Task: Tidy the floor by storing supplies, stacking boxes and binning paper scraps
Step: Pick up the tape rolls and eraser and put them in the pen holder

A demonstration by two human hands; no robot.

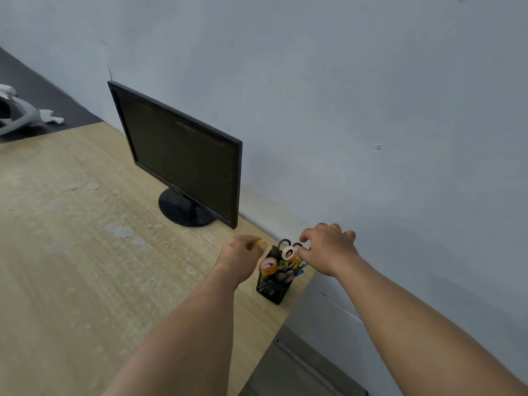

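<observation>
Your left hand point(243, 254) was clenched round a small amber tape ring point(259, 244), of which only one arc showed past the curled fingers. This hand hung just left of the mesh holder point(273, 288). Your right hand point(325, 250) pinched a white tape roll point(288, 252) by its right edge between thumb and forefinger. The other fingers were spread and bent above it. The roll was held directly over the holder's open top, apart from the left hand.

Container: the black mesh holder stood upright on the desk point(71, 252), near its right edge and close to the wall point(343, 95). It was crowded. A second amber tape roll point(268, 266) sat tilted at its left rim. Black-handled scissors point(284, 242) stood at the back with their loops upward. Coloured pens point(300, 272) leaned out to the right. What lay deeper in the holder could not be told.

Surroundings: the desk was of pale wood with worn patches. A dark monitor point(183, 155) stood on its round base against the wall, left of the holder and well apart from both hands. White paper scraps point(51, 119) lay on the dark floor point(43, 87) beyond the far end of the desk.
</observation>
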